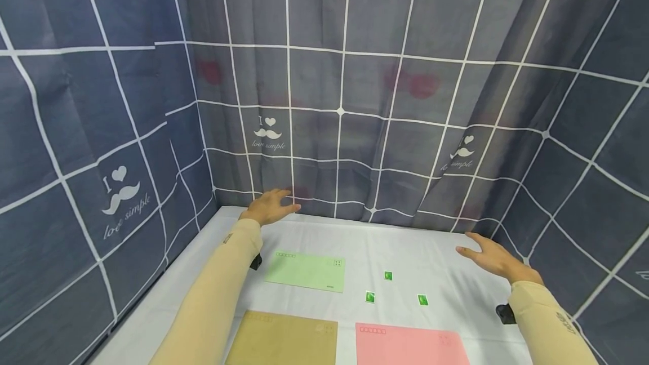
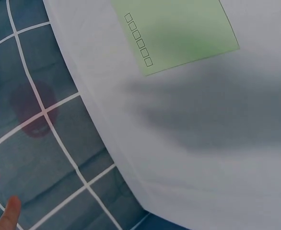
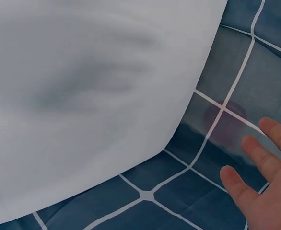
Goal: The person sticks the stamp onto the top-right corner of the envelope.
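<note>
Brown paper makes up the nearest envelope (image 1: 284, 341), cut off by the bottom edge at lower centre, with a pink envelope (image 1: 412, 347) just beside it to the right, also cut off. Beyond them, right of centre, three small green stamps (image 1: 370, 297) lie apart from one another on the white tabletop (image 1: 375, 241) — perhaps spaced so each can be lifted singly. Left of the stamps is a light green envelope (image 1: 306, 272); all three envelopes lie flat, printed boxes showing, likely so the marked corners stay readable. Farther up, the left hand (image 1: 270, 207) and the right hand (image 1: 494, 255) are raised near the tabletop's far edge, thumbs apart from fingers, holding nothing — held wide, probably, to leave the papers uncovered. Both cast soft shadows in the wrist views. Behind everything hangs a dark curtain (image 1: 314, 21) with white grid lines.
</note>
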`<state>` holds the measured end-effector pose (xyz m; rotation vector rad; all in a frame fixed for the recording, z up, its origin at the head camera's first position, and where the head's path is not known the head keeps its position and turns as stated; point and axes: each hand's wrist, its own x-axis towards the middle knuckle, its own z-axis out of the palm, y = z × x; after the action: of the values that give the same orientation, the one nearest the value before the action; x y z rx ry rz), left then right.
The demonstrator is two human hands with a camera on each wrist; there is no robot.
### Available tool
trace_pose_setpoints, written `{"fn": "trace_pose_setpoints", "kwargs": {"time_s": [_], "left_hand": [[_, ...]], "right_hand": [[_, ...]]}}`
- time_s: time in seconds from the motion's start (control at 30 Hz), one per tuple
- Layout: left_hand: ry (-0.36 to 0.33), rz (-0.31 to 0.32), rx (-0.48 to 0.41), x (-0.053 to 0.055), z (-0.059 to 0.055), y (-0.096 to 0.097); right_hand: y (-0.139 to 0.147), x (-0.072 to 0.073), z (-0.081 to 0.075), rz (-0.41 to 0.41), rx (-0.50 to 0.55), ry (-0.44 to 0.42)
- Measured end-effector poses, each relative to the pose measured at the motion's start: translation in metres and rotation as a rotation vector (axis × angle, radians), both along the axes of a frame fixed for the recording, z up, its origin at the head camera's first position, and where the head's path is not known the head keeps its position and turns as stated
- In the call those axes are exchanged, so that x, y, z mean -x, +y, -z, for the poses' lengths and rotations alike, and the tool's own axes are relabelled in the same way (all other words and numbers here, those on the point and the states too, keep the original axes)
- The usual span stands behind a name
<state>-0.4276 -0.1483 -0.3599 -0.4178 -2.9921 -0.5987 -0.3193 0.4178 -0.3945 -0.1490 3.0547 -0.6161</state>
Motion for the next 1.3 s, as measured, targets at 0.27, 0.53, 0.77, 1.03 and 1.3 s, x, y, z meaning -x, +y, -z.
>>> {"fn": "trace_pose_setpoints", "kwargs": {"time_s": [0.27,0.53,0.77,1.03,1.3], "left_hand": [[-0.03,0.014,-0.034,-0.006,0.006,0.003],[-0.032,0.007,-0.039,-0.008,0.009,0.004],[-0.038,0.011,-0.046,-0.009,0.012,0.007],[-0.02,0.009,-0.047,-0.01,0.013,0.01],[-0.015,0.02,-0.053,-0.009,0.013,0.014]], "right_hand": [[0.0,-0.002,0.0,-0.006,0.011,0.002],[0.003,-0.002,0.002,0.005,0.007,0.002],[0.001,0.0,0.004,-0.006,0.0,0.035],[0.0,0.0,0.006,-0.001,0.014,0.053],[0.001,-0.001,0.009,-0.004,0.032,0.026]]}}
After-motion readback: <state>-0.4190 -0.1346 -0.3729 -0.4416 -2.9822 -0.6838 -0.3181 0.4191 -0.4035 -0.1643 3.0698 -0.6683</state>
